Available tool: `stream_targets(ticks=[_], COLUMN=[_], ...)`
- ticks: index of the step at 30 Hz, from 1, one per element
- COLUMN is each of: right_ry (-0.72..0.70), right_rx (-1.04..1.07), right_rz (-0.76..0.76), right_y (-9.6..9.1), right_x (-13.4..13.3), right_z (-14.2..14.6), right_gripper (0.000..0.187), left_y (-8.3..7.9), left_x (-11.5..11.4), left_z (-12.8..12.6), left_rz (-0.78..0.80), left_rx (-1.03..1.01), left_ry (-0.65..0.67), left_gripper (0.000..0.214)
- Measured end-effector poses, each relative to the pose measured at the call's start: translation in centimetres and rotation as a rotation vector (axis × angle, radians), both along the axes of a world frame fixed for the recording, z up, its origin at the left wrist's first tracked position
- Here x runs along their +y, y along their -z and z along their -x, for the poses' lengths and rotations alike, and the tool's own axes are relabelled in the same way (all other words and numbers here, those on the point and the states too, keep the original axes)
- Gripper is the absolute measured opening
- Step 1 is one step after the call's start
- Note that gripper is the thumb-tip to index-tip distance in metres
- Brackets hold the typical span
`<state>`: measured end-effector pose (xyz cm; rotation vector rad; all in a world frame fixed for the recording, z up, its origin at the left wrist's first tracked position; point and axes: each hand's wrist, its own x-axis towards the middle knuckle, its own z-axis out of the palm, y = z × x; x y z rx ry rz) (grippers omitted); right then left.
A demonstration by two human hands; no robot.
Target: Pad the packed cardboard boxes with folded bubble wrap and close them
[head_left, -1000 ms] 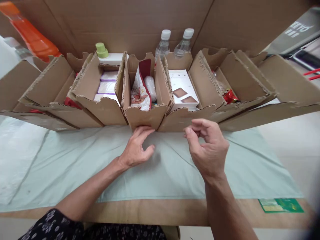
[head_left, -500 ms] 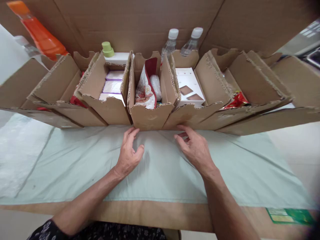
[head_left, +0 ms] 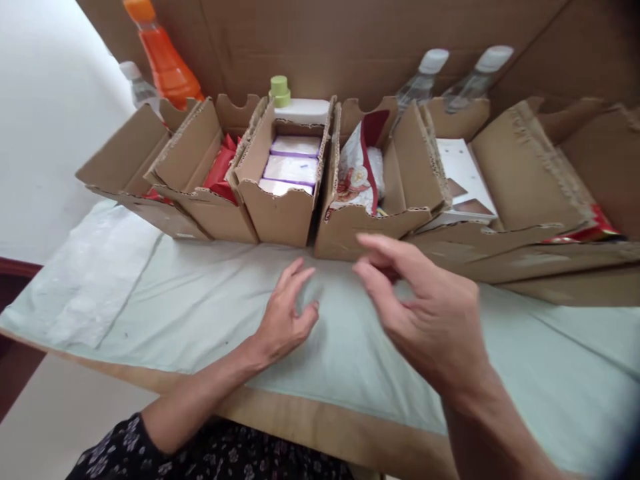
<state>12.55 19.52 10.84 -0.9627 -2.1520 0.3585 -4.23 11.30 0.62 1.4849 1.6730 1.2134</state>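
My left hand hovers at the cloth in front of the bins, fingers apart and nothing in it. Raised above the cloth, my right hand has thumb and fingers apart and holds nothing. Behind it stands a cardboard bin with a red-and-white packet and something wrapped in clear plastic. Left of that, another bin holds purple-edged white packs. Red packets lie in the bin further left. A flat white box with brown squares printed on it sits in the bin to the right.
Behind the bins stand an orange bottle, a white bottle with a green cap and clear bottles with white caps. Clear plastic wrap lies on the pale green cloth at left. A red packet shows at far right.
The view has turned left, so the bins appear shifted right. My right hand has lifted off the table toward the camera. My left hand stays low near the cloth.
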Motion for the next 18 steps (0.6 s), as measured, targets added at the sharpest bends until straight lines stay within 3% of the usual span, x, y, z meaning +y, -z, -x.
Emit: stream_targets(ticks=[4,7,9,13,16,18], right_ry=[-0.029,0.099,0.174,0.132,0.006,-0.093], right_rx=[-0.222,-0.427,-0.516,-0.465,-0.281,-0.202], right_rz=[0.014,0.052,0.077,-0.008,-0.112,-0.105], right_y=[-2.8,-3.2,-3.0,-2.1,-1.4,-1.2], right_x=[1.3,2.9,3.1,-0.1,-5.1,-8.3], right_z=[7.7,11.1,11.7,9.9,6.4,3.1], right_gripper=[0.058,0.045,0.031,0.020,0.022,0.024], left_y=[-0.3,-0.7,-0.9,-0.7,0.1,0.6], left_x=[-3.9,-6.6,-8.2,-10.9,-12.9,-14.0], left_z=[1.7,3.0,3.9,5.7,6.7,7.2], left_rz=[-0.023,-0.028,-0.017,-0.047,-0.058,-0.058], left_rx=[0.017,0.054,0.066,0.056,0.028,-0.023], left_ry=[-0.027,-0.066,-0.095,-0.179,-0.255,-0.305], left_gripper=[0.042,0.034,0.030,0.026,0.024,0.025])
